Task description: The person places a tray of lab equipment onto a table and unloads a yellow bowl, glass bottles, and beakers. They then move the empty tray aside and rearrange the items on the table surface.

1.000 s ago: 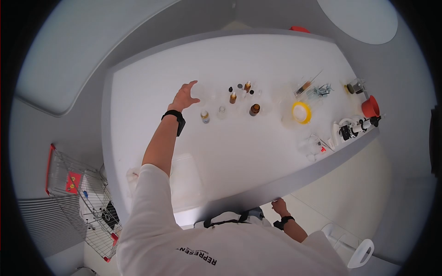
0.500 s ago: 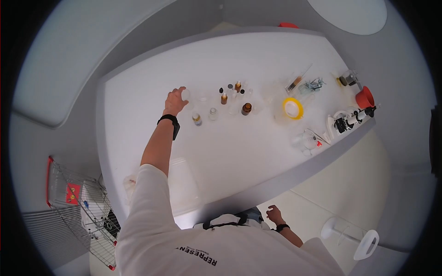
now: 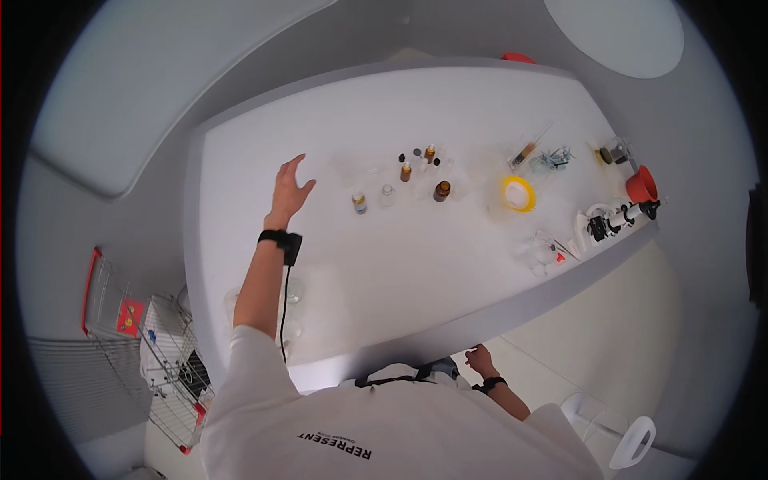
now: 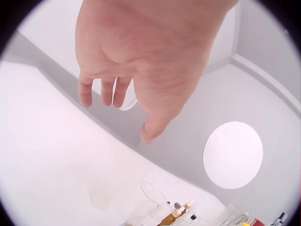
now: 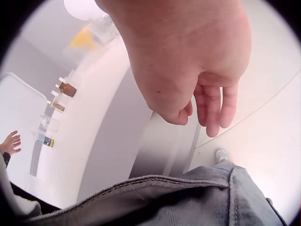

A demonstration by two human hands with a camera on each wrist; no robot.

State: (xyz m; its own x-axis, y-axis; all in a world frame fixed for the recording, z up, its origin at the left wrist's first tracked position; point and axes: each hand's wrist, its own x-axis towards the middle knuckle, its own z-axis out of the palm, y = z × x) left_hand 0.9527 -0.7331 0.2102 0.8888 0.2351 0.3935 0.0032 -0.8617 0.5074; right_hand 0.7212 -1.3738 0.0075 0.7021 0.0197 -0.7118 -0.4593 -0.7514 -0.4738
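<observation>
**Large white curved tabletop** (image 3: 448,264): carries all the items, which are grouped across its far half.

**Wire basket trolley with red handles** (image 3: 144,344): stands on the floor to the person's left, well apart from the work.

**Left hand** (image 3: 288,190): held over the tabletop with fingers straight and spread. The grip is released and nothing is in it.

**Right hand** (image 3: 480,358): low at the near edge of the tabletop, fingers hanging loosely curled. The grip is empty. Contact with the edge cannot be confirmed.

**Yellow-rimmed round dish** (image 3: 518,194): well to the right, apart from both hands.

**Clear round-rimmed glass vessel** (image 4: 153,192): upright on the tabletop, near the left hand on its right side and untouched. It stands between the hand and the cluster of bottles.

**Small bottle with a pale label** (image 3: 359,202) and **clear glass vial** (image 3: 387,194): upright, side by side, near the vessel. A **brown glass bottle** (image 3: 442,190) stands further right.

**Assessment:** the clear vessel barely shows against the white surface, so its rim is easy to misjudge. A sound grasp would likely come in slowly from the side, with thumb opposing fingers low on the wall. The wrist should be kept off the labelled bottle and the vial, both of which look easy to topple.
</observation>
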